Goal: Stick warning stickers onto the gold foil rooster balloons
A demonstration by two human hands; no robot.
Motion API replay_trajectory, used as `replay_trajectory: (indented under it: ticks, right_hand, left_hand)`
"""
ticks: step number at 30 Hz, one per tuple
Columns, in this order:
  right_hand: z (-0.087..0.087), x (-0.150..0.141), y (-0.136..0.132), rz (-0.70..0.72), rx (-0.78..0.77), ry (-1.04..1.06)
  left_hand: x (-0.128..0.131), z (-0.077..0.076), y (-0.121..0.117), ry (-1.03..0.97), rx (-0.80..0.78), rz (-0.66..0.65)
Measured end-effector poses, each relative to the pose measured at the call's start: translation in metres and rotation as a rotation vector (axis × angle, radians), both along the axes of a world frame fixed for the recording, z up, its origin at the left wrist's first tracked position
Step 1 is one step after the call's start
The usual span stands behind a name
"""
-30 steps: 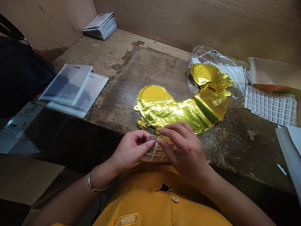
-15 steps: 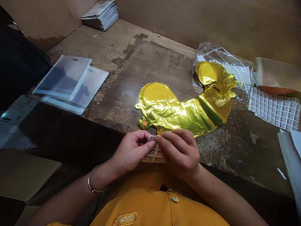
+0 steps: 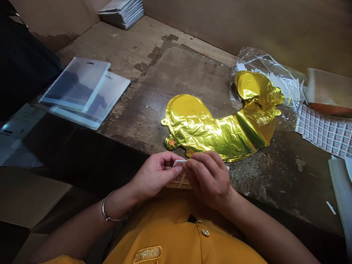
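The small printed sheet of red-and-black CE-marked labels point(image 3: 180, 183) is partly covered by both hands; its upper print is too small to read. The fingertips of the right hand point(image 3: 210, 179) are obscured, so their exact grip cannot be confirmed. The right hand also conceals part of the lower edge of the shiny gold foil shape point(image 3: 209, 132). The right picture edge cuts off the white sheets of tiny printed labels point(image 3: 327, 130); the left edge, the black fabric item point(image 3: 26, 62); the top edge, the stack of flat whitish packs point(image 3: 122, 13).
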State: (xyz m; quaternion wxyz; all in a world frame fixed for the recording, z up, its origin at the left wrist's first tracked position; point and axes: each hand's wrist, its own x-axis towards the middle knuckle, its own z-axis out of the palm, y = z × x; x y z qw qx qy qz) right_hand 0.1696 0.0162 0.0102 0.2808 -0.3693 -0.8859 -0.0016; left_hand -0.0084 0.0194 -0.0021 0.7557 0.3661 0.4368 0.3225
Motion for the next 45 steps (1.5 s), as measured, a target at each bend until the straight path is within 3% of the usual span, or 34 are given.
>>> replay_trajectory:
  ticks: [10,13,15,17,19,22,24,28,34,45]
  right_hand:
    - [0.018,-0.013,-0.004,-0.053,-0.200,0.087]
    - [0.023,-0.011,-0.008,-0.007,-0.204,0.058]
    - [0.027,-0.008,-0.004,-0.068,-0.223,0.139]
    - [0.030,-0.003,0.006,-0.250,-0.289,0.306]
    - [0.029,0.003,0.020,-0.408,-0.417,0.465]
    - [0.022,0.004,0.039,-0.461,-0.632,0.562]
    - [0.015,-0.002,0.047,-0.466,-0.662,0.534]
    - [0.000,-0.017,0.052,-0.503,-0.605,0.463]
    - [-0.017,-0.023,0.051,-0.504,-0.488,0.311]
    - [-0.017,-0.021,0.054,-0.532,-0.498,0.294]
  left_hand:
    - [-0.001,-0.005,-0.001,0.077,0.003,-0.005]
    - [-0.002,-0.007,-0.001,0.056,0.011,0.007]
    - [-0.005,-0.006,-0.002,0.086,0.051,-0.008]
    - [-0.011,-0.001,-0.004,0.206,0.232,-0.076]
    - [-0.020,0.004,-0.003,0.384,0.583,-0.166]
    - [-0.033,0.004,0.005,0.663,1.110,-0.244]
    - [-0.038,-0.002,0.014,0.798,1.267,-0.306]
    - [-0.039,-0.017,0.024,0.843,1.320,-0.421]
    - [-0.037,-0.020,0.025,0.826,1.339,-0.382]
    - [-0.038,-0.021,0.027,0.811,1.342,-0.387]
